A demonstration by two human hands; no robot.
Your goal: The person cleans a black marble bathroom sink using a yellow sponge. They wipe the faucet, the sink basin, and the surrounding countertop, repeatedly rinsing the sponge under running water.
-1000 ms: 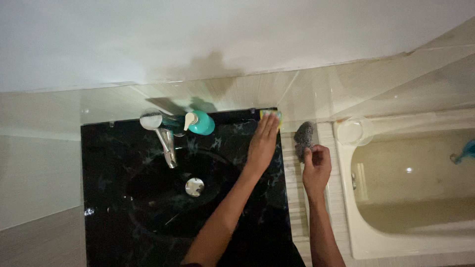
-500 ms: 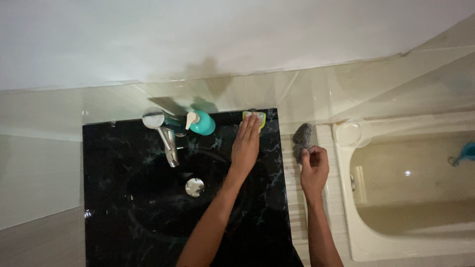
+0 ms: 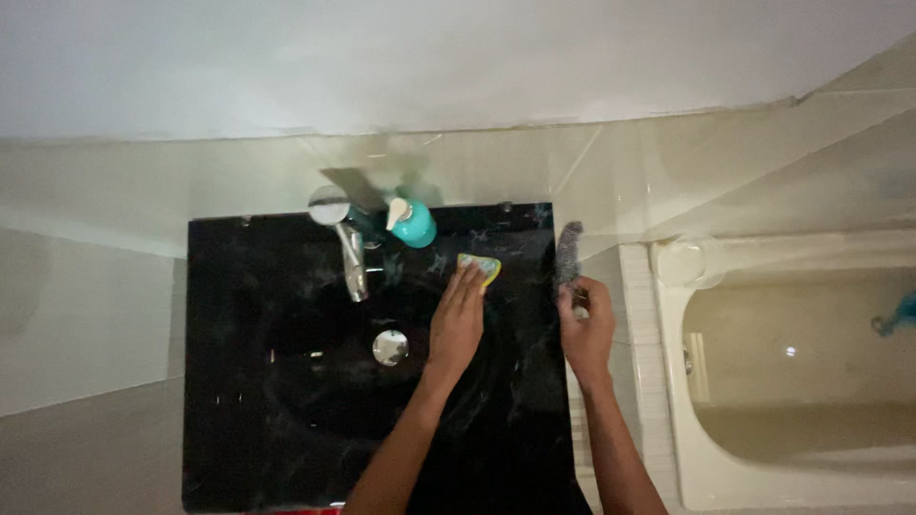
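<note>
On the black sink [image 3: 239, 381], right of the faucet [image 3: 353, 257] and teal soap bottle [image 3: 412, 223], the left hand [image 3: 456, 319] presses flat, fingers extended, over a yellow sponge [image 3: 480, 267] peeking past its fingertips. The right hand [image 3: 585, 329] pinches a grey scourer [image 3: 568, 253] above its fingers.

— How do your arms lie?
— Both reach forward from the bottom edge, forearms bare, the left slanting up to the right, the right nearly straight.
— And the left hand [image 3: 457, 319]?
— Flat, palm down, fingers together and stretched forward.
— The right hand [image 3: 584, 324]?
— Curled, fingers pinched shut at the top, knuckles up.
</note>
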